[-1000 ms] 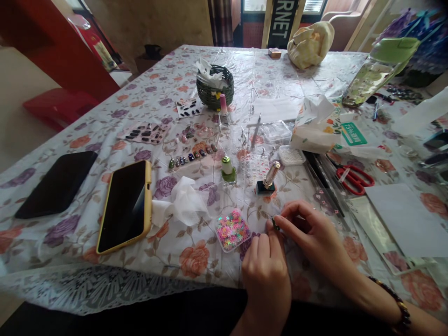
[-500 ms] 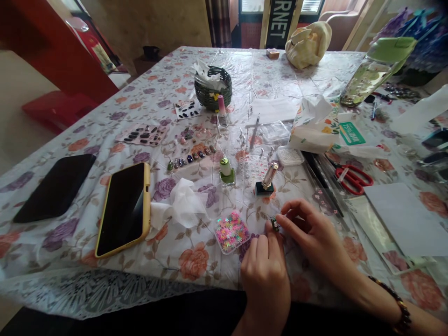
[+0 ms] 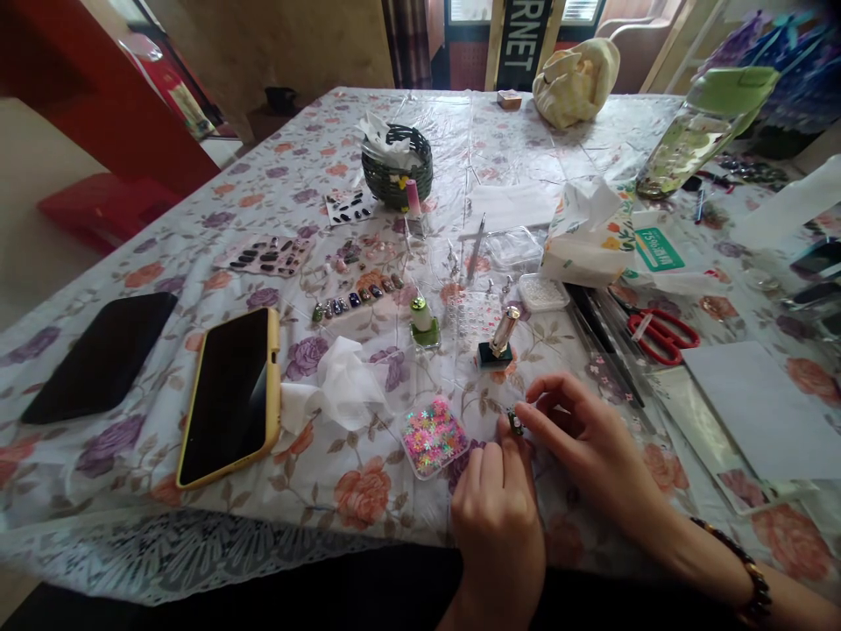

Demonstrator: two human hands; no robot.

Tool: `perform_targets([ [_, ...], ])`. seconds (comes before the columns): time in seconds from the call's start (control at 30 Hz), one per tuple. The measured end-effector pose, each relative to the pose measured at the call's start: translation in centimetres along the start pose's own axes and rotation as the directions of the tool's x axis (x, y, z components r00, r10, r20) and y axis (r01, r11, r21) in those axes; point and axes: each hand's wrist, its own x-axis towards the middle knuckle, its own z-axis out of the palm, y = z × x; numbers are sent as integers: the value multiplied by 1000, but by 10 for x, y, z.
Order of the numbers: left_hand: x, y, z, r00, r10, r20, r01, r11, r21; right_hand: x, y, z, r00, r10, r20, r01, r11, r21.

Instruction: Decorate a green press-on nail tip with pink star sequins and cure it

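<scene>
Between the fingertips of both hands is a small dark press-on nail [image 3: 516, 421] with a pale decoration. My left hand [image 3: 498, 508] is closed, its index finger and thumb steadying the nail from below. My right hand [image 3: 588, 438] pinches or presses the nail's upper end with thumb and index finger; its other fingers are curled. Just beyond the hands stands a metallic nail holder on a dark green base [image 3: 494, 353]. Left of them lies a clear box of pink and multicoloured flower sequins [image 3: 434, 438]. A green-capped bottle [image 3: 420, 315] stands behind it.
Left are a yellow-cased phone [image 3: 229, 399], a black phone [image 3: 98, 355] and crumpled tissue [image 3: 348, 381]. A row of painted nails [image 3: 358, 298] lies behind. Right are red-handled scissors [image 3: 663, 336], white paper [image 3: 762, 407] and a tissue pack [image 3: 588, 241]. Farther back stands a woven basket [image 3: 398, 180].
The view has shifted very slightly. Both hands keep nearly the same position and hold on the nail.
</scene>
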Motion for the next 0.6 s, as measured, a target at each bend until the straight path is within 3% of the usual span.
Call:
perform_targets([
  [0.17,-1,-1,-1,1000,17,-12,-17,1000,0,0,0,0,1000,-3,-9,3,999,-51],
  [0.37,-1,-1,1,1000,-9,6,9,1000,-19,1,-1,-1,1000,-11,-13,11,1000,12],
  [0.6,-2,-2,1,1000,22,-1,-22,1000,2,0,0,0,999,-45,-5,44,996,-80],
])
